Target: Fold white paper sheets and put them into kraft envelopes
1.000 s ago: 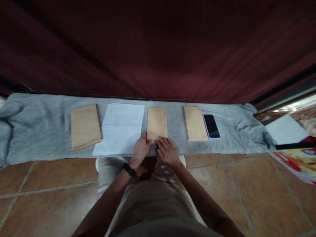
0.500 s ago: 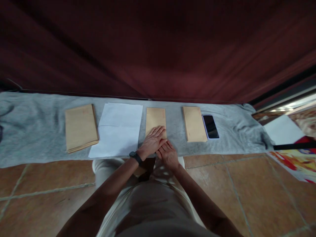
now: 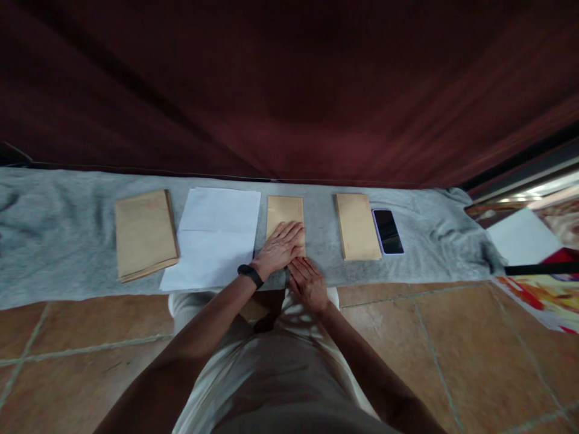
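At the centre of the frame, a brown envelope (image 3: 284,214) lies flat on a grey cloth (image 3: 54,241) spread along the floor, its short edges facing toward and away from the person. The left hand (image 3: 279,248), with a black band (image 3: 250,275) at the wrist, rests palm-down and flat on the envelope's lower half, fingers spread and extended, pressing rather than gripping. The right hand (image 3: 309,282) lies just below and to the right of it, also flat and unclenched, fingertips at the envelope's near edge beside the left hand; neither hand grasps anything. Judging by the flattened palms, the step in hand looks like smoothing or pressing the envelope down, perhaps sealing a fold. Any next move would seem to call for an even sweep along the paper while one hand pins it against the soft cloth, which could bunch. Left of the envelope, touching or nearly so, lies a stack of white paper (image 3: 215,235), and further left a thicker pile of brown envelopes (image 3: 143,234). Right of centre lies another brown envelope (image 3: 357,226), with a dark phone (image 3: 388,231) just beside it. Dark red curtain (image 3: 289,90) fills the upper frame; tiled floor (image 3: 90,337) runs below.
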Demonstrator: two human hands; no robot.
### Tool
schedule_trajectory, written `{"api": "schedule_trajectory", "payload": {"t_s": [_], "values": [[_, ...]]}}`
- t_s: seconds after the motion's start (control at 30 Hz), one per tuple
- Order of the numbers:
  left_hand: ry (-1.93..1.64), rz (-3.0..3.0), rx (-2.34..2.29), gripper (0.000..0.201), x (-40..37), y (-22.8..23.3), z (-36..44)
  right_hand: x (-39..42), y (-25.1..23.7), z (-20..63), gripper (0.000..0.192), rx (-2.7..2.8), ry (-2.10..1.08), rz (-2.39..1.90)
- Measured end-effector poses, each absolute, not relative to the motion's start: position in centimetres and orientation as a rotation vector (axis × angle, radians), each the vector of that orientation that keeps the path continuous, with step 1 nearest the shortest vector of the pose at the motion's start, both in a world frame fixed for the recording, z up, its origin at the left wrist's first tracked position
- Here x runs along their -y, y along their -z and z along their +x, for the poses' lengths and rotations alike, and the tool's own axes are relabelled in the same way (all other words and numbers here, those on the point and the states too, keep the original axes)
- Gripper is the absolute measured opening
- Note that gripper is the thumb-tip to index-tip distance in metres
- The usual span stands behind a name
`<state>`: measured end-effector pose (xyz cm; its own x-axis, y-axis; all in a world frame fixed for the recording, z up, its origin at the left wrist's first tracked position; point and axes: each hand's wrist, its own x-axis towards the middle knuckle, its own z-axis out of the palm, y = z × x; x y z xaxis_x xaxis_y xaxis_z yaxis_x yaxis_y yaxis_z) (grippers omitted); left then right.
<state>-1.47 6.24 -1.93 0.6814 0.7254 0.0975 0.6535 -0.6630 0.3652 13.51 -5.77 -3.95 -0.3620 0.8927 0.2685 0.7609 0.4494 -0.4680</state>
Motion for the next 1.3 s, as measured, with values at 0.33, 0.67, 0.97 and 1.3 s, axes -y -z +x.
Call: {"api": "schedule_trajectory", "payload": {"t_s": [0.33,0.67,0.97,1.3], "values": [[-0.291,2.683,-1.085,0.058,-8.4,2.1,-1.9,5.5,3.5,13.4,0.046,2.225,-0.391,-1.38],[-0.255,2.694,-1.161,0.061,-10.3,2.1,-1.7,5.6,3.9,13.4,0.047,2.184,-0.382,-1.371],[-0.201,2.682,-1.277,0.063,-11.8,2.3,-1.6,5.5,4.2,13.2,0.047,2.147,-0.341,-1.35],[-0.202,2.699,-1.27,0.062,-14.3,2.8,-1.4,5.5,4.0,13.2,0.044,2.156,-0.309,-1.348]]}}
